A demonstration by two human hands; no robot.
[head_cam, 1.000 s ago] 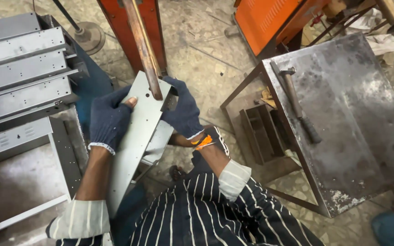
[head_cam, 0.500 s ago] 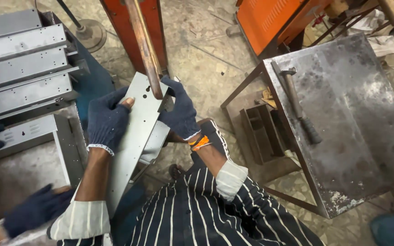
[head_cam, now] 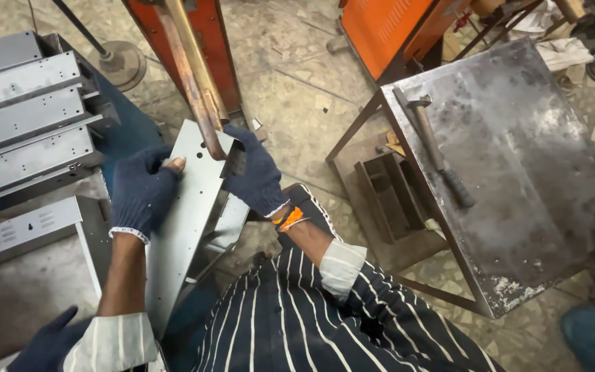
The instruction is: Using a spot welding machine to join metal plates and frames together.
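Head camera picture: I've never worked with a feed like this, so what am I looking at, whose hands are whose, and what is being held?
There is one view, from a camera worn on the person's head, looking down over a striped shirt at the hands. Both wear dark knit gloves. The left hand and the right hand grip a long pale metal panel with small holes, holding its upper end under a copper-coloured arm that reaches out from an orange machine. Stacked on the left are similar grey panels. The other gloved hands at the lower left edge belong to a co-worker. On the right stands a worn steel table with a hammer lying on it. The floor is stone tile.
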